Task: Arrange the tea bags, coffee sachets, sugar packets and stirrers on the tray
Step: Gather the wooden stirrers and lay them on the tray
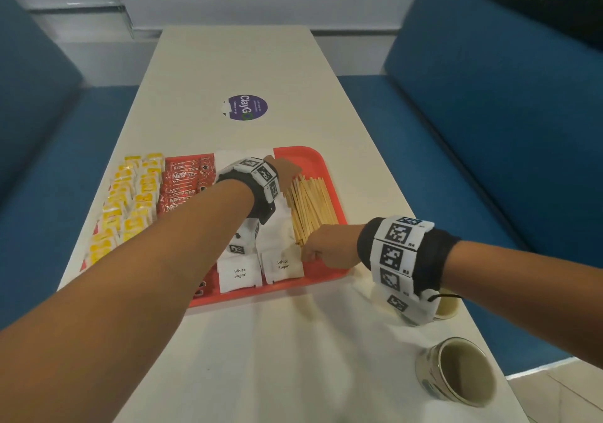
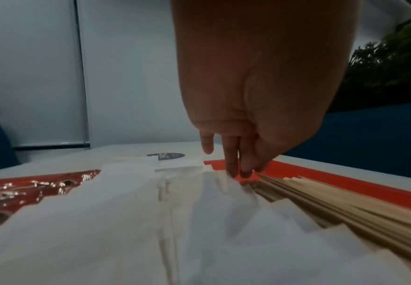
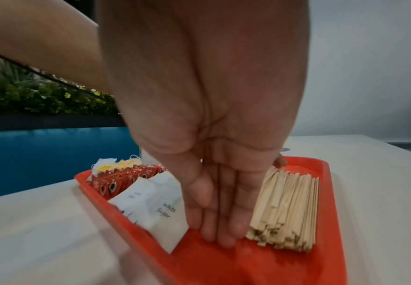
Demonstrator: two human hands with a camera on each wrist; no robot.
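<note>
A red tray (image 1: 318,158) holds yellow tea bags (image 1: 130,200) at its left, then red coffee sachets (image 1: 182,181), white sugar packets (image 1: 282,264) and a bundle of wooden stirrers (image 1: 313,204) at its right. My left hand (image 1: 288,169) reaches to the far end of the tray. Its straight fingers (image 2: 238,169) point down onto the tray (image 2: 346,185) where the sugar packets (image 2: 126,212) meet the stirrers (image 2: 346,208). My right hand (image 1: 310,254) is at the near end, fingers straight and together (image 3: 220,231), pressed between the sugar packets (image 3: 165,208) and the stirrers (image 3: 292,208).
Two empty cups stand at the near right of the white table, one (image 1: 460,373) in the open and one (image 1: 447,305) partly under my right wrist. A purple sticker (image 1: 247,107) lies beyond the tray. Blue benches (image 1: 489,129) flank the table.
</note>
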